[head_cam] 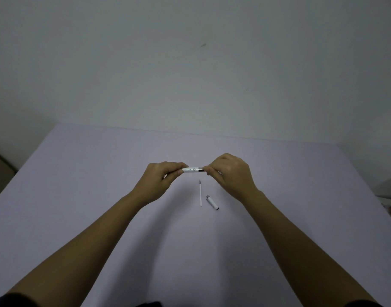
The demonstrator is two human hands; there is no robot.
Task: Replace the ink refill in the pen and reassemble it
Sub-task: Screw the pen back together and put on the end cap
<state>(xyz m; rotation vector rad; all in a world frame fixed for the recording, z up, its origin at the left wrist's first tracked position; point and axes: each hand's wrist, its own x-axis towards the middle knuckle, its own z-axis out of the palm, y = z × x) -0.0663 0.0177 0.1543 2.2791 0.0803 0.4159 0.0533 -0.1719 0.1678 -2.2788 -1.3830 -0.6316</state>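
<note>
Gripping the pen barrel (192,169) level at frame centre, left hand (159,180) and right hand (230,173) pinch opposite ends; ink refill (200,193) lies just below.

Both ends of the pen barrel (192,169) are hidden inside the closed fingers of the left hand (159,178) and right hand (229,173); only its white middle and a dark band show. The barrel's printed marking is too small to read. Details of the pen cap (212,202) and the refill (200,193) tip cannot be resolved. Both forearms are cut off by the lower edge.
</note>
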